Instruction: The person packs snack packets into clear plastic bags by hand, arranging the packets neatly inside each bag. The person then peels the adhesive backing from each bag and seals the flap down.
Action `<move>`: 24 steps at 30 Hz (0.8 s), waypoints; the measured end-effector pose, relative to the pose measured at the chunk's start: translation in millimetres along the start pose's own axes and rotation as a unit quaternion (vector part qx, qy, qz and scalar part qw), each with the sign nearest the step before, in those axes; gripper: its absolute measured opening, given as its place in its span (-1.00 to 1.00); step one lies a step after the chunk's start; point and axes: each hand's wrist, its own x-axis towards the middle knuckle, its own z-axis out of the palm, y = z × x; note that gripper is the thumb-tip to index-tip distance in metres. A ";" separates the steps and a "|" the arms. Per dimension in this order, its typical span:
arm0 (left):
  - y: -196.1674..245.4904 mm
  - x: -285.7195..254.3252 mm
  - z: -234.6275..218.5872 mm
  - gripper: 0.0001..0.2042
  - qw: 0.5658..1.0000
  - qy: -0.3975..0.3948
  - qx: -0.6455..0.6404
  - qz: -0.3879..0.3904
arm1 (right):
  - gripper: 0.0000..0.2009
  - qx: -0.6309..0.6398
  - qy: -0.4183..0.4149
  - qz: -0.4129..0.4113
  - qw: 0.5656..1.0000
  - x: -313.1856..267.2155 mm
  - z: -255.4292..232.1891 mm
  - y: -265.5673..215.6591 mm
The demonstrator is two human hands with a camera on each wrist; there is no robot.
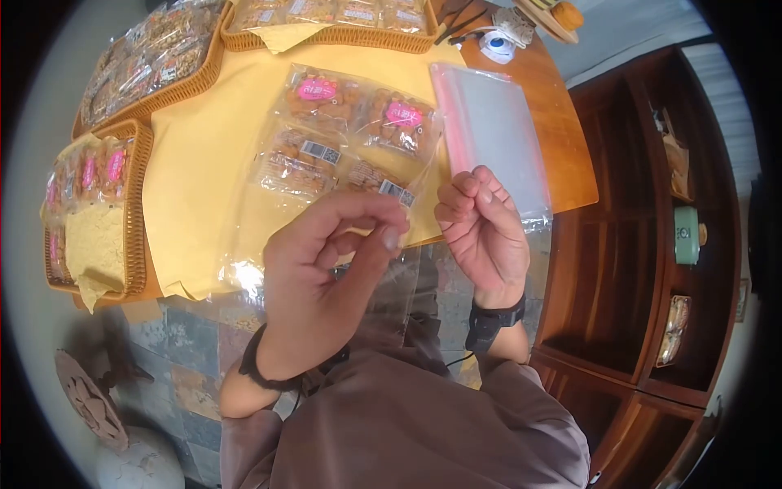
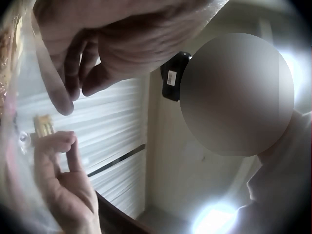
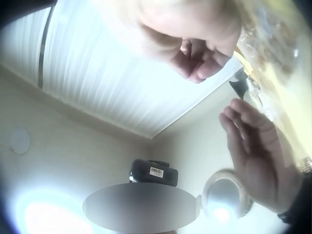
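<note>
Facing a clear bag (image 1: 259,213), spread on the tabletop (image 1: 574,171) just beyond the left hand (image 1: 326,273), with four snack packs (image 1: 399,130) apparently inside. Likely light, limp and slippery as film, with crumbly contents; best pinched at the loose edge beside the left hand, without squeezing the packs. Showing only a narrow gap between left finger and thumb, and curled fingers with thumb close on the right hand (image 1: 487,232); cannot tell about film held in either.
</note>
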 end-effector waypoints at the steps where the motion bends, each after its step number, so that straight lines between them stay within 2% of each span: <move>1: -4.6 1.7 4.6 -0.78 1.000 0.019 -0.006 0.001 | -0.86 -0.018 -0.017 0.003 1.000 0.2 1.4 0.9; 2: -10.2 4.1 8.1 -0.78 1.000 0.024 -0.007 0.002 | -0.86 -0.035 -0.035 0.007 0.999 0.9 3.0 1.7; 4: -19.0 9.2 13.7 -0.75 0.996 0.054 0.046 0.051 | -0.86 -0.050 -0.048 0.004 0.998 1.6 6.8 4.3; 6: -14.1 10.7 19.8 -0.70 0.996 0.057 0.046 0.046 | -0.86 -0.063 -0.059 -0.001 0.996 -0.1 10.5 6.7; 8: -12.0 11.5 23.0 -0.66 0.996 0.057 0.048 0.040 | -0.86 -0.114 -0.026 -0.020 0.993 -2.3 15.1 8.7; 10: -12.4 12.4 23.9 -0.62 0.992 0.067 0.070 0.081 | -0.86 -0.127 -0.039 -0.031 0.991 -2.2 19.1 10.5; 24: -25.0 9.1 15.2 -0.62 0.979 0.101 0.121 0.133 | -0.87 -0.238 -0.024 -0.086 0.967 -2.8 33.5 18.8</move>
